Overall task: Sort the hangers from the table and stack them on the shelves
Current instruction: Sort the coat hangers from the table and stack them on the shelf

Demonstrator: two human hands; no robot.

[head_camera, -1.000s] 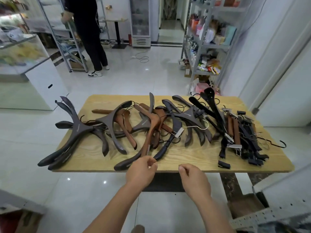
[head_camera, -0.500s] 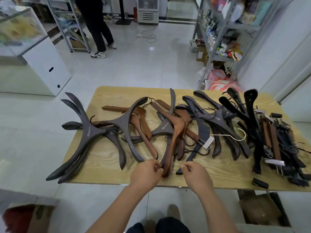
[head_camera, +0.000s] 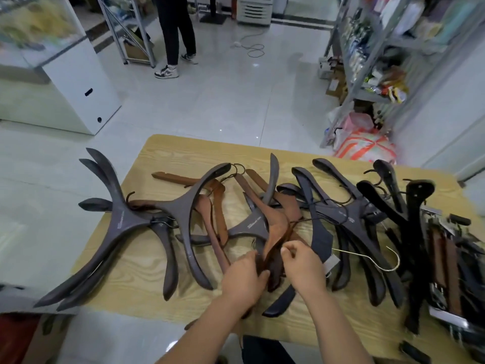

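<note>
Left hand (head_camera: 244, 277) fingers wrap brown wooden hanger (head_camera: 275, 227) in pile on bench (head_camera: 170, 153); right hand (head_camera: 304, 266) pinches same hanger. Risk: if hook snags grey hangers (head_camera: 252, 224), pull drags them off edge

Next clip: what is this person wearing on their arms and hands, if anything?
Nothing visible. The left hand and right hand have no gloves, and both forearms are bare up to the frame edge, with no sleeves. No watch, bracelet or ring shows on the sides facing the camera.

Left hand (head_camera: 244, 278) and right hand (head_camera: 305, 267) grip brown hangers (head_camera: 275, 228).
</note>
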